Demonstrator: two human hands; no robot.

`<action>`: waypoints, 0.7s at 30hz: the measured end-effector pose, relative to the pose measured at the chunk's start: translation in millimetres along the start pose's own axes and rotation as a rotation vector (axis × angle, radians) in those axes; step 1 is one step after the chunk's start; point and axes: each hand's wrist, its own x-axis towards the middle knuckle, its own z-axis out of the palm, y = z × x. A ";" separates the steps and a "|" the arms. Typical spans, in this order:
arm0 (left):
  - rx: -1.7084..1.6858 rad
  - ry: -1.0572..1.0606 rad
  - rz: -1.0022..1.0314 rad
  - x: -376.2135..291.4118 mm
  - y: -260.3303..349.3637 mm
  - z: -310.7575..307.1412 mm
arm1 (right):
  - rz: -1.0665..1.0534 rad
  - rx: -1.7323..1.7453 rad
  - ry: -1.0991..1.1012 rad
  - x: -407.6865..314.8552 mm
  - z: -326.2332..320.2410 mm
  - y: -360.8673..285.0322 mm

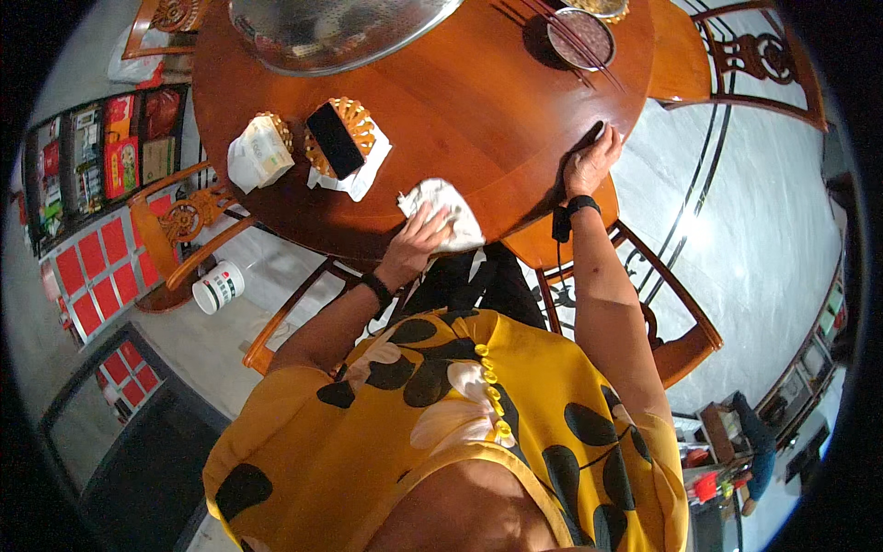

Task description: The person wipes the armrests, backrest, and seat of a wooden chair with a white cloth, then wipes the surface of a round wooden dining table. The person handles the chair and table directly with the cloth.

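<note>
A crumpled white cloth (452,214) lies at the near edge of the round wooden table (441,131). My left hand (422,233) holds it against the tabletop, palm down, fingers bent over it. Farther right, my right hand (592,162) rests at the table's rim with nothing visible in it; its palm side is partly hidden. Left of the cloth, a black smartphone (335,140) leans on a round woven holder (360,124) with white paper beneath. Beside that stands a pack of tissues (261,153) against another woven piece.
A large metal tray (338,27) covers the table's far left. At the far right, chopsticks (576,38) lie across a filled bowl (581,48). Carved wooden chairs (679,345) surround the table. A white bucket (219,286) stands on the floor at left. Another person (759,455) is at lower right.
</note>
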 end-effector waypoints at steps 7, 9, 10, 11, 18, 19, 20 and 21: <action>0.088 0.436 -0.406 180.3 -89.5 -15.8 | -0.040 -0.033 0.018 2.3 2.4 2.8; 0.047 0.479 -0.560 217.9 -117.7 -27.1 | -0.044 -0.026 0.000 1.1 1.5 4.1; -0.018 0.487 -0.608 229.2 -123.2 -29.0 | -0.036 -0.027 -0.011 1.7 1.5 4.6; -0.005 0.450 -0.700 231.7 -120.2 -27.6 | -0.045 -0.028 -0.011 1.0 0.7 4.8; -0.109 0.140 -0.371 94.9 19.4 27.0 | -0.038 -0.034 -0.006 2.5 0.5 1.4; -0.038 0.114 -0.333 78.7 29.3 30.8 | -0.019 -0.044 -0.021 2.6 0.9 1.4; -0.042 0.177 -0.285 76.2 22.4 31.1 | -0.035 -0.033 -0.021 2.9 1.2 1.5; -0.048 0.165 -0.279 74.1 11.3 27.6 | -0.004 -0.030 -0.031 3.4 1.3 1.9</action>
